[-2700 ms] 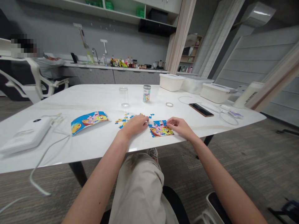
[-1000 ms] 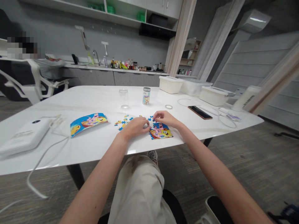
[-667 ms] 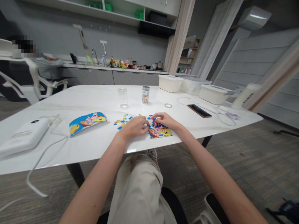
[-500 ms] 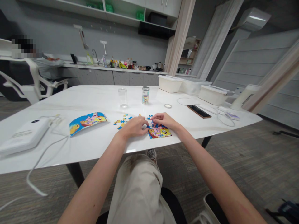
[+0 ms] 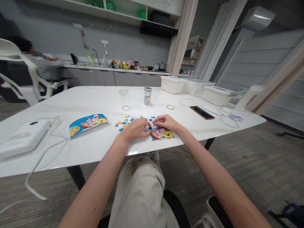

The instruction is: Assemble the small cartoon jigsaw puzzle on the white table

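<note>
A partly joined jigsaw puzzle [image 5: 163, 134] with a yellow cartoon figure lies near the table's front edge. My left hand [image 5: 137, 128] rests at its left side, thumb and fingers curled together by the puzzle's blue edge; what they hold, if anything, is too small to make out. From the right, my right hand [image 5: 166, 122] reaches over the puzzle's top part, fingertips pinched on what looks like a small puzzle piece. Loose puzzle pieces [image 5: 124, 123], blue and yellow, are scattered beyond and left of my left hand. Further left lies a curved picture sheet [image 5: 89, 123] with the same cartoon.
Behind the pieces stand a clear jar [image 5: 124, 99] and a printed can [image 5: 147, 96], with a ring-shaped lid [image 5: 170, 107] nearby. To the right are a phone [image 5: 202, 112], cables and white storage boxes [image 5: 173, 85]. A white device [image 5: 25, 136] with a cord sits left. A person sits far left.
Both hands stay almost in the same place over the puzzle, with only slight finger movement. The view has shifted a little.
</note>
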Available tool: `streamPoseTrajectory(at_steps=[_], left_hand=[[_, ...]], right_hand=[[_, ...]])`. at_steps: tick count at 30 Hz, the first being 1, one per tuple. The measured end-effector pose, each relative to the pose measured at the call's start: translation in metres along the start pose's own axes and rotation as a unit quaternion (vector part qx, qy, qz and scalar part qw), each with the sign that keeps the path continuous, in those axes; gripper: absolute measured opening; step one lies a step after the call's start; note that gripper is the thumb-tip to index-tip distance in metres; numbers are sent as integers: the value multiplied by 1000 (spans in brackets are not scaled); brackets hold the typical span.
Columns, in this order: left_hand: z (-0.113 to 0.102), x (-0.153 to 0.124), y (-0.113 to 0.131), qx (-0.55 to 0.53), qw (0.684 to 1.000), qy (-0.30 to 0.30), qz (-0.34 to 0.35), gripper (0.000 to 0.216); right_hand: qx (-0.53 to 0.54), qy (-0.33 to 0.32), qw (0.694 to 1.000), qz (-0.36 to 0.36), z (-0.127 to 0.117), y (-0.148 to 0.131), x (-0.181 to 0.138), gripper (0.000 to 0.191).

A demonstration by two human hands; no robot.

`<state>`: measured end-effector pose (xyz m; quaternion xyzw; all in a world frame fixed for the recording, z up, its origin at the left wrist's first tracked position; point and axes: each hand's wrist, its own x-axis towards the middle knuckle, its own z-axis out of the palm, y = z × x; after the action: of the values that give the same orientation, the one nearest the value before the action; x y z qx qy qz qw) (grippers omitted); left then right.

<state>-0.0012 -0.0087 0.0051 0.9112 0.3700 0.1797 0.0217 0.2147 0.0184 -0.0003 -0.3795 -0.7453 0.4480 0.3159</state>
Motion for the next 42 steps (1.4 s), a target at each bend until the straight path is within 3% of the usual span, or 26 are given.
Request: streamPoseTrajectory(at_steps=[8, 14, 19, 27, 33, 42], left_hand=[[2, 0, -2, 1, 1000, 5, 9, 25], [0, 0, 0, -2, 1000, -4, -1, 25], [1, -1, -1, -4, 1000, -1, 2, 24], [1, 0, 0, -4, 1000, 3, 2, 24], [1, 0, -1, 4, 1000, -2, -6, 24], [2, 0, -2, -2, 1000, 2, -5, 26]], right_hand=[[24, 38, 998, -51, 1, 3, 4, 33], [54, 31, 998, -29, 2, 4, 2, 28], [22, 65, 996, -65, 0, 1, 2, 26], [-21, -11, 997, -78, -3, 5, 3, 24], [21, -17, 998, -60, -2, 12, 5, 35], [33, 5, 998, -47, -1, 8, 4, 29]])
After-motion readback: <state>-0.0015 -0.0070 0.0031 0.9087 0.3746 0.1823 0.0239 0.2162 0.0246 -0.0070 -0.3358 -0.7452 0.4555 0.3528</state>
